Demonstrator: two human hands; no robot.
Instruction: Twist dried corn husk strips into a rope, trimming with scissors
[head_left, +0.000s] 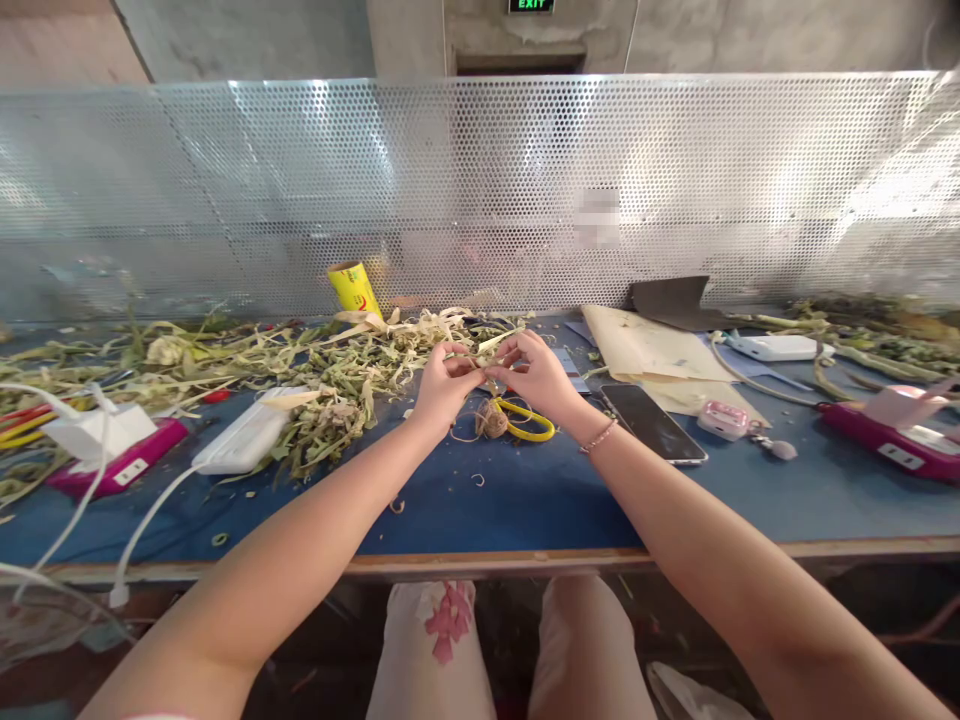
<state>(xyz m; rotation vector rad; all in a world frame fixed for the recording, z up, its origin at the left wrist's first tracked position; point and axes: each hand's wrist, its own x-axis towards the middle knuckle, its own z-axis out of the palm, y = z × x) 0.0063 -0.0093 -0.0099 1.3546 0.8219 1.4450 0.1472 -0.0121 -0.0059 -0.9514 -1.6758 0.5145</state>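
We were looking at a workshop, surely: bare concrete wall (690, 40), lit EXIT sign (531, 5), perforated metal screen (487, 150) backing our blue worktop (525, 510), magenta power strips (855, 430), dried plant cuttings (352, 380) strewn thick!

**Various Belongings Lay on the Blue Table (487, 520)**

To the right of the right hand (541, 376), there was a phone (656, 425) with dark screen, and after it a small pink case (723, 420). Farther right lay a magenta power strip (892, 440). Beyond the right hand, to its right, were a brown paper (652, 345), a dark sheet (670, 305) and a flat white device (780, 347). To the left of the left hand (444, 385) lay a white box-like object (244, 437), then a second power strip (154, 448). Beyond the left hand was a yellow tube (355, 290). Farther behind both hands rose a perforated metal screen (487, 180), and above it an EXIT sign (531, 5).
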